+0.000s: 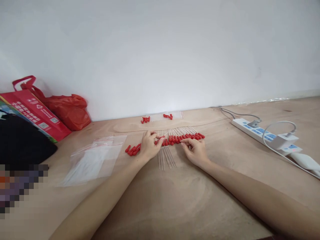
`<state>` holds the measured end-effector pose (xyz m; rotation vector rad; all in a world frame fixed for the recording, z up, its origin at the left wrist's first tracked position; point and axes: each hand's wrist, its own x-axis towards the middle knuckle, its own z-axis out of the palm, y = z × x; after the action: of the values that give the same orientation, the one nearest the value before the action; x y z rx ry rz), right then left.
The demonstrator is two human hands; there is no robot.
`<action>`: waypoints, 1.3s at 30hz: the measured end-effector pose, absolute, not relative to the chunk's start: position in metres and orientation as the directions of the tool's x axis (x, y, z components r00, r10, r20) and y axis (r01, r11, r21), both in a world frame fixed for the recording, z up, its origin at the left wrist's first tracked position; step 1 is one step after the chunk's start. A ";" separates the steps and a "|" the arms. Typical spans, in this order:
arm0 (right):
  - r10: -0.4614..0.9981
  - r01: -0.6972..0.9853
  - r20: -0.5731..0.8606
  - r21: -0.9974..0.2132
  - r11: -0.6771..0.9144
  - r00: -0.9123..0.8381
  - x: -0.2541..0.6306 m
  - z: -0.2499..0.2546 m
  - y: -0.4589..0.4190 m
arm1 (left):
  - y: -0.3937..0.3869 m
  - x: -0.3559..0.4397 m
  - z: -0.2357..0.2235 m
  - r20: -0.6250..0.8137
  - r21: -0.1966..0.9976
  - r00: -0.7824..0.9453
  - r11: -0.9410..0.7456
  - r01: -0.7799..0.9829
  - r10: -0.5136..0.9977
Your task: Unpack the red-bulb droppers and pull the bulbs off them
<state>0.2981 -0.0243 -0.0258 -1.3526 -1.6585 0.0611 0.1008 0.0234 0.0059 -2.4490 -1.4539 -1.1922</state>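
A row of small red bulb-shaped pieces [186, 136] runs across the middle of the wooden table, with thin pale sticks [182, 131] fanning out behind them. More thin sticks [165, 158] point toward me from the row's left part. Between thumb and forefinger, my left hand [149, 146] pinches a red bulb-shaped piece [162, 137] over the row's left end. My right hand [196, 151] rests at the row's front edge, its fingertips drawn together by the red pieces; what they hold, if anything, is hidden. Several loose red pieces [133, 150] lie left of my left hand.
Clear zip bags [97, 155] of pale sticks lie at left. Another clear bag [157, 116] with red pieces [145, 119] is near the wall. A power strip [257, 131] with cables stands at right. Red bags [68, 111] and a black item [22, 143] occupy the left.
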 end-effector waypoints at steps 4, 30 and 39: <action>0.698 0.737 0.716 -0.464 0.492 -0.016 0.298 -0.024 -0.026 | -0.004 0.072 0.005 0.674 0.348 0.246 -0.593 0.726 0.697; 0.348 0.616 0.784 0.056 0.786 -0.515 0.275 -0.016 -0.047 | -0.040 0.070 -0.003 0.678 0.102 0.597 -0.860 0.500 0.428; 0.330 0.602 0.773 0.083 0.794 -0.542 0.277 -0.015 -0.051 | -0.047 0.066 -0.002 0.666 0.095 0.623 -0.874 0.476 0.412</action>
<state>0.2770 -0.0507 -0.0152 -0.6863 -2.1827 -0.4378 0.0659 -0.0473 -0.0022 -2.7474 -0.7537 -1.0918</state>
